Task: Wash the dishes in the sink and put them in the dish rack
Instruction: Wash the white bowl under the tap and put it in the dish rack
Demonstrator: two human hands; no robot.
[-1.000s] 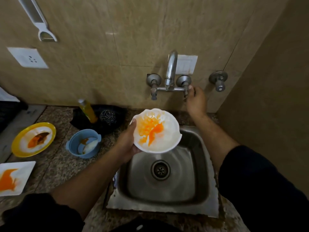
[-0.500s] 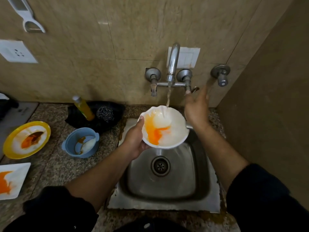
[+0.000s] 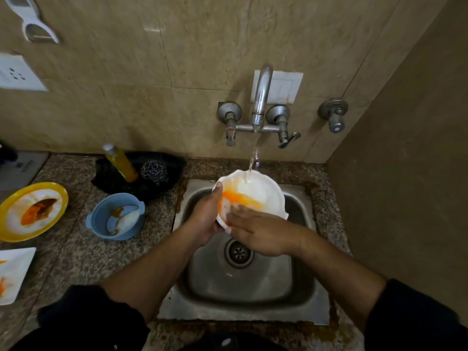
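dim, warm light | glare on wall tile [image 3: 152,29] | wide-angle bending at edges | slight softness

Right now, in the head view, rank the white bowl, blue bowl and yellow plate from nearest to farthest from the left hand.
1. White bowl, gripped by the left hand over the sink.
2. Blue bowl, on the counter left of the sink.
3. Yellow plate, farther left, near the frame edge.

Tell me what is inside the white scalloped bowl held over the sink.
Visible: orange sauce smeared across the white scalloped bowl, tap water streaming onto its far side, and the right hand with fingers laid inside. The near wall under those fingers is hidden.
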